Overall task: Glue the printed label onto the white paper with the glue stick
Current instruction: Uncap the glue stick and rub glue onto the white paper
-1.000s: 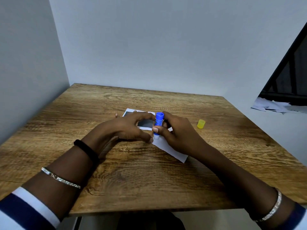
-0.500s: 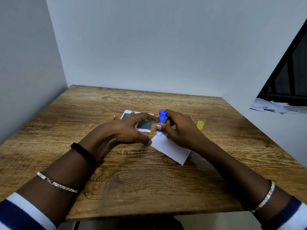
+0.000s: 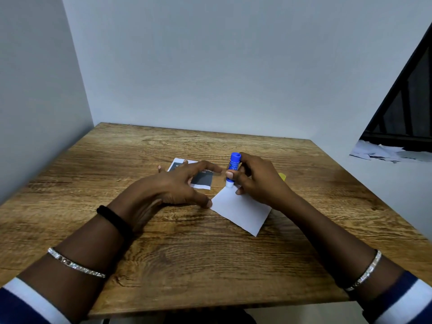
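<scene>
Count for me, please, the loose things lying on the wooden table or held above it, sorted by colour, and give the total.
Blue: 1, the glue stick, held upright in the right hand
Yellow: 1, the cap, mostly hidden behind that hand
White: 1, the white paper
Dark with white print: 1, the printed label, partly under the left hand
Total: 4
</scene>
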